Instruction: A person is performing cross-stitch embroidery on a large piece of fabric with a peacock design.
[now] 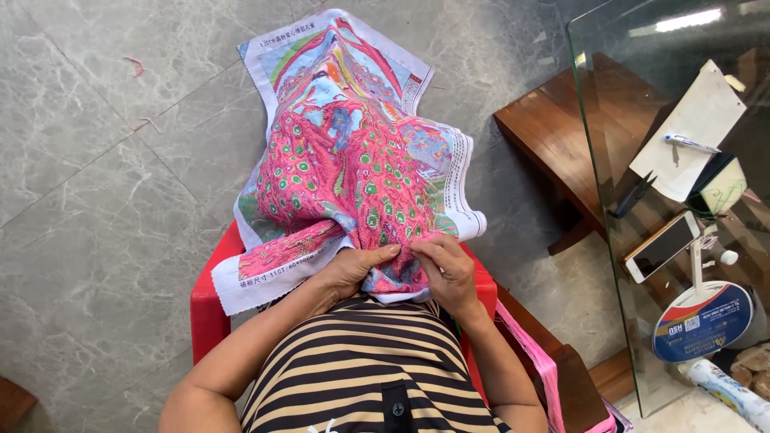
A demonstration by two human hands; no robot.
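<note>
Both hands are pinching the embroidery cloth (353,160) at its near edge, left hand (349,269) bunching the fabric taut, right hand (449,269) with its grip closing on a fold, while the rest is draping over the red chair (207,317) toward the floor (96,160).

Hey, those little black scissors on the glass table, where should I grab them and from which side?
Take the scissors by the wider handle end, the lower left part, coming from above. They lie flat on the glass table, blades pointing up toward the white paper, so a top-down pinch on the handle avoids the tips.
</note>
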